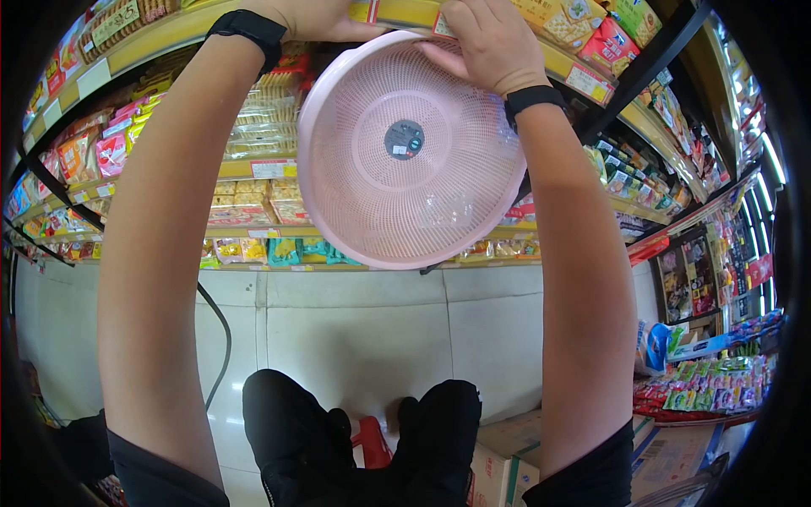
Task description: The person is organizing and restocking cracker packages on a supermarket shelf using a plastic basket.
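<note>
A round pink plastic colander (355, 127) hangs tilted in front of the shelves, its inside facing me. A dark round sticker (404, 139) marks the middle of its base. Something clear and shiny, perhaps plastic film, shows low inside it. My right hand (494, 46) grips the upper rim, thumb inside the bowl and fingers bent over the edge by a price tag. At the yellow shelf edge (401, 12), just left of the rim, my left hand (325, 17) reaches up; its fingers are mostly cut off by the frame. Dark bands circle both wrists.
Shelves of packaged snacks (253, 207) stand ahead, with more packets (634, 177) on the right. Cardboard boxes (498, 473) sit on the floor at lower right, near a red stool (372, 444) between my legs. A dark cable (226, 338) hangs at left over the tiled floor (355, 338).
</note>
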Motion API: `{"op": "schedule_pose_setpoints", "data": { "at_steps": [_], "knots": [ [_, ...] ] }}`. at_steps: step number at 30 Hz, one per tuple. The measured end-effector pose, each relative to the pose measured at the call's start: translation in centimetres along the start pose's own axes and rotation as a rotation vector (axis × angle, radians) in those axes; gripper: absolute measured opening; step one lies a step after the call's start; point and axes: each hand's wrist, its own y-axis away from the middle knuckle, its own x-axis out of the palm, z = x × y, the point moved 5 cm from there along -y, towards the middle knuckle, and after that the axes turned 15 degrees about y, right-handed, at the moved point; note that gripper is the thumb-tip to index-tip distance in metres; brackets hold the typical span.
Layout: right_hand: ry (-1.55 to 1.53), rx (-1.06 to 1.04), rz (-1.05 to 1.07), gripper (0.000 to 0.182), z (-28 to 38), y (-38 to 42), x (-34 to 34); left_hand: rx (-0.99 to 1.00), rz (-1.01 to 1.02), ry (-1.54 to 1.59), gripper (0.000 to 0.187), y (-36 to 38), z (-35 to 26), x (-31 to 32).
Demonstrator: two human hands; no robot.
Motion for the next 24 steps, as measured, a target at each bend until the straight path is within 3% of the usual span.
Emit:
{"op": "schedule_pose_setpoints", "data": {
  "at_steps": [24],
  "knots": [
    [0.001, -0.008, 0.003, 0.047, 0.04, -0.10, 0.12, -0.029, 0.007, 0.025, 0.054, 0.11, 0.22, 0.08]
  ]
}}
